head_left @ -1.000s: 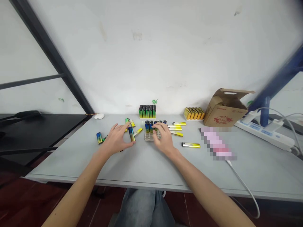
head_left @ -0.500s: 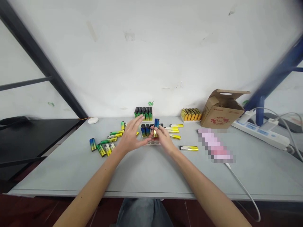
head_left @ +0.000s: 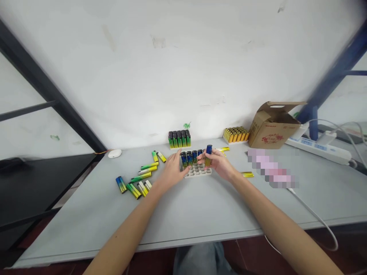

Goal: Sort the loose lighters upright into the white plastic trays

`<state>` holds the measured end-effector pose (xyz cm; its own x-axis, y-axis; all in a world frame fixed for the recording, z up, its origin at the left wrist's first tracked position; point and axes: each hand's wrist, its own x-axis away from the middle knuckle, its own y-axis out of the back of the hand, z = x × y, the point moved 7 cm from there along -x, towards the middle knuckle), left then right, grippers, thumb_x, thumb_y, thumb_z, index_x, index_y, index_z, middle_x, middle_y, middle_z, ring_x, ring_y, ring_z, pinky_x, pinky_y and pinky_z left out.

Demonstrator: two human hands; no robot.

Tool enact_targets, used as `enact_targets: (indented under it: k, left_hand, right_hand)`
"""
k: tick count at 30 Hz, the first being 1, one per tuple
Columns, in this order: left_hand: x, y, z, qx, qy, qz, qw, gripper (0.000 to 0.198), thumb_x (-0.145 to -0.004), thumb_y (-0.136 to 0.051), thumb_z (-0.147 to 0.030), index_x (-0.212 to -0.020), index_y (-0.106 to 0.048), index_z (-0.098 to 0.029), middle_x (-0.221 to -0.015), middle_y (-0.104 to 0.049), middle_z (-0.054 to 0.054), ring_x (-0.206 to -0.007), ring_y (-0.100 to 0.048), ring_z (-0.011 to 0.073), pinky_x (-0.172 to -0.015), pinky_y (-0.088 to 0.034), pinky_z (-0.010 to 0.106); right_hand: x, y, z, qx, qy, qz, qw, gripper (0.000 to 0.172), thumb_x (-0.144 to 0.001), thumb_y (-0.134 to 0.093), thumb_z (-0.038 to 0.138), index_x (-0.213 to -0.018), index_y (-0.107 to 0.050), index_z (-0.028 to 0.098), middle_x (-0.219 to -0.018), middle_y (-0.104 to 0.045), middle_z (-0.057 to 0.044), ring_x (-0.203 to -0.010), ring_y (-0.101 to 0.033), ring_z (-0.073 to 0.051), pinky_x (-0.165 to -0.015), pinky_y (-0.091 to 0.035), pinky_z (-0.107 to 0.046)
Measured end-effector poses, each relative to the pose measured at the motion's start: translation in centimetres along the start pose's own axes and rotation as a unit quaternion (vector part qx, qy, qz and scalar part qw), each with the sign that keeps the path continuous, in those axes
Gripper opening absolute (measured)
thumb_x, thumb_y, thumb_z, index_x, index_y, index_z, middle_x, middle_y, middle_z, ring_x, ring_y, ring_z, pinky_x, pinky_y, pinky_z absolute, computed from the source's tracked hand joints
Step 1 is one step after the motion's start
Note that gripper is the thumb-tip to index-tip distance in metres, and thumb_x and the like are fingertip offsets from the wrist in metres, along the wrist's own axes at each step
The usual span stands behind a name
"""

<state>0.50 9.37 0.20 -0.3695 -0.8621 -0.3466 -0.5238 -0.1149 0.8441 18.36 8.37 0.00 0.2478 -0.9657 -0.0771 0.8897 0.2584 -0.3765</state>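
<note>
My right hand pinches a blue-and-yellow lighter, held upright above the right part of a white tray with oval holes. Several blue lighters stand in the tray's back rows, while holes show along its front. At the tray's left edge is my left hand, fingers stretched and thumb apart, close to the leftmost standing lighters; whether it touches them I cannot tell. Nothing shows in its grasp.
Loose green, white and yellow lighters lie to the left, with a blue one among them. Behind stand filled trays of green lighters and yellow lighters. A cardboard box, power strip and white cable occupy the right.
The view has shifted, so the table appears turned. My left hand has lowered from above the tray to its left edge. The right hand still holds a blue lighter upright.
</note>
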Motion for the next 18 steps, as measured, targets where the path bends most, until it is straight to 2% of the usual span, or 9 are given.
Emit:
enact_targets:
  k: [4,7,9,11,15,18]
  left_hand:
    - [0.6,-0.3,-0.3,-0.014,0.002,0.004,1.000,0.076,-0.086,-0.056,-0.044,-0.148,-0.021,-0.015,-0.134,-0.050,0.018,-0.130,-0.044,0.0312,-0.105,-0.037,0.045]
    - [0.7,-0.2,-0.3,-0.032,0.006,0.010,0.999,0.069,-0.086,-0.056,-0.043,-0.144,-0.029,-0.015,-0.135,-0.050,0.018,-0.130,-0.043,0.0310,-0.106,-0.037,0.045]
    - [0.6,0.0,-0.5,-0.049,-0.006,0.012,0.999,0.057,-0.087,-0.055,-0.042,-0.136,-0.039,-0.016,-0.132,-0.053,0.016,-0.129,-0.044,0.0298,-0.106,-0.036,0.044]
    - [0.6,0.1,-0.7,-0.063,-0.022,0.014,0.998,0.044,-0.088,-0.054,-0.040,-0.125,-0.049,-0.017,-0.125,-0.056,0.014,-0.125,-0.047,0.0289,-0.104,-0.038,0.043]
    - [0.6,-0.1,-0.9,-0.078,-0.039,0.009,0.996,0.032,-0.089,-0.054,-0.039,-0.111,-0.055,-0.016,-0.115,-0.058,0.013,-0.118,-0.050,0.0287,-0.100,-0.041,0.044]
    - [0.6,-0.3,-0.8,-0.086,-0.040,0.005,0.995,0.030,-0.089,-0.053,-0.039,-0.107,-0.055,-0.015,-0.115,-0.058,0.014,-0.117,-0.050,0.0303,-0.099,-0.042,0.046]
  right_hand:
    - [0.2,0.2,0.1,0.014,-0.008,0.008,1.000,0.032,-0.077,-0.071,0.035,-0.104,-0.060,0.021,-0.089,-0.067,-0.004,-0.064,-0.065,-0.014,-0.044,-0.042,-0.021]
    - [0.2,0.0,-0.5,0.003,-0.028,0.033,0.999,0.026,-0.077,-0.072,0.032,-0.098,-0.061,0.021,-0.075,-0.062,0.000,-0.063,-0.061,-0.013,-0.048,-0.043,-0.022]
    - [0.2,-0.2,-1.0,-0.013,-0.043,0.050,0.998,0.021,-0.076,-0.072,0.030,-0.091,-0.061,0.020,-0.068,-0.055,0.002,-0.063,-0.057,-0.012,-0.052,-0.045,-0.023]
    - [0.3,-0.6,-1.4,-0.032,-0.069,0.071,0.995,0.022,-0.077,-0.070,0.036,-0.089,-0.062,0.019,-0.068,-0.050,0.002,-0.063,-0.052,-0.012,-0.056,-0.046,-0.024]
    - [0.6,-1.5,-1.9,-0.052,-0.113,0.094,0.988,0.046,-0.083,-0.052,0.062,-0.088,-0.063,0.018,-0.069,-0.048,-0.001,-0.064,-0.048,-0.014,-0.056,-0.045,-0.026]
    - [0.5,-1.7,-2.0,-0.041,-0.116,0.074,0.990,0.047,-0.086,-0.045,0.062,-0.074,-0.057,0.018,-0.066,-0.044,-0.001,-0.061,-0.044,-0.014,-0.056,-0.042,-0.026]
